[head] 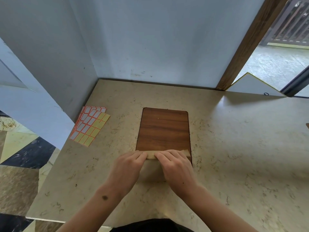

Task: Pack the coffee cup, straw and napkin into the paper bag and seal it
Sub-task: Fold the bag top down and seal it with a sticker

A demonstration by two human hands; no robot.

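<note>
So you've got both hands on the tan paper bag (151,171), which stands at the near end of the dark wood-grain rectangular board (164,129) set on the beige marbled stone counter (242,148). Your left hand (128,166) and right hand (175,166) sit side by side over the folded top edge of the bag, fingers curled over the fold and gripping it, knuckles nearly touching in the middle. A bit of the folded strip pokes out past your right hand at the board's right edge. The cup, straw and napkin don't show, so can't tell if they're inside. Off to the left, well apart from the bag, lies a fanned stack of label sticker sheets with orange borders, white and yellow (89,125), close to the grey wall (150,39).
</note>
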